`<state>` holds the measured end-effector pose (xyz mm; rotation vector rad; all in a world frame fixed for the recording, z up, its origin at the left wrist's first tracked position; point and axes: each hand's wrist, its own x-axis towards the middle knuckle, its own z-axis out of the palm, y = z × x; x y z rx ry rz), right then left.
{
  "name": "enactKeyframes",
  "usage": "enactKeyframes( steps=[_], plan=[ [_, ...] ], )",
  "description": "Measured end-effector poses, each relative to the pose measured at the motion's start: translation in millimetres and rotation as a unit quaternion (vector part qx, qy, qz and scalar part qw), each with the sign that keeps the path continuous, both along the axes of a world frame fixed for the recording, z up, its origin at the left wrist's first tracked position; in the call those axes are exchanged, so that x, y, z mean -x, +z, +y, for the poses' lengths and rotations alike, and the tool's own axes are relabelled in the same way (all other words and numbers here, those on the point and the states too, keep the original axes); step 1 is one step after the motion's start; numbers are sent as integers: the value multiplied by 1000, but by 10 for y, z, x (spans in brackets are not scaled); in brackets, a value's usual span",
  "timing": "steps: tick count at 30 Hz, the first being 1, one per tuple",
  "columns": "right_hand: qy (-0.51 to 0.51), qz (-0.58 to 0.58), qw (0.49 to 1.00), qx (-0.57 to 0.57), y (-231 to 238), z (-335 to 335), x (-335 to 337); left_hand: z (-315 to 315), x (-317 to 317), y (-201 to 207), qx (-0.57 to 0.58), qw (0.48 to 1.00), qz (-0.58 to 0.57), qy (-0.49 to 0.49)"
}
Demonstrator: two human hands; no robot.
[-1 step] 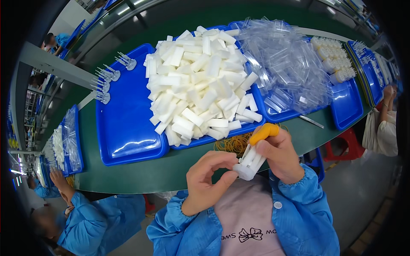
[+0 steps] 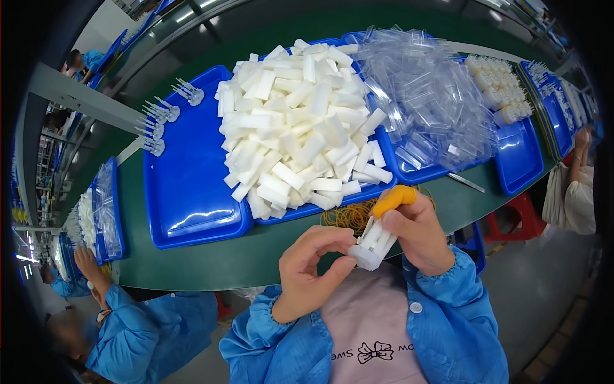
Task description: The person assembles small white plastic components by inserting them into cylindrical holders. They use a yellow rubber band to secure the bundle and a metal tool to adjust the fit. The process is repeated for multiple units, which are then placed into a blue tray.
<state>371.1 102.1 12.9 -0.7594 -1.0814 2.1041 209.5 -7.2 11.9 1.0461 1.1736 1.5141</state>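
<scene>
1. R hand (image 2: 419, 230): closed on the white part (image 2: 377, 244), thumb one side, index finger w/ orange finger cot (image 2: 391, 200) the other.
2. White part = in the grip, in front of the person's chest, above the pink shirt (image 2: 364, 313); tilted, its round disc end pointing down-L toward the L hand.
3. L hand (image 2: 310, 272): fingers curled, thumb & fingertips at the disc's rim, gap btwn thumb & index. Looks like touching; can't tell if it actually grips.
4. Just beyond grip: tangle of tan rubber bands (image 2: 350, 216) on the green table (image 2: 256, 264).
5. Farther beyond, a bit L of grip: big heap of white blocks (image 2: 300, 128), piled over its blue tray.
6. Beyond & R of grip: heap of clear plastic pieces (image 2: 428, 89), also in a blue tray; nr its close edge, a thin metal strip (image 2: 467, 182).
7. Well L of grip: blue tray (image 2: 195, 198) w/ pronged white pieces (image 2: 190, 94) along its far & L edges.
8. Far R of grip: small blue tray (image 2: 521, 157), yellowish-white parts (image 2: 499, 89) at its far end; red stool (image 2: 519, 217) below table edge.
9. Far L of grip: co-worker's hand (image 2: 91, 265), blue sleeve, nr other trays.
</scene>
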Motion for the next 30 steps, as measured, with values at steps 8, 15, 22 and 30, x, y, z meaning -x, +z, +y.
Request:
enactKeyframes(
  steps=[8,15,22,30],
  plan=[
    [2,-7,1000,19,-44,-10,40,20,2,3,-10,1000,15,11],
    [4,-4,1000,30,-49,-16,54,9,36,-5,-9,1000,21,12],
    [0,6,1000,30,-39,-27,83,-6,83,-25,26,999,-20,-2],
    [5,0,1000,28,-37,-36,95,-10,98,10,34,999,-10,17]
  ],
)
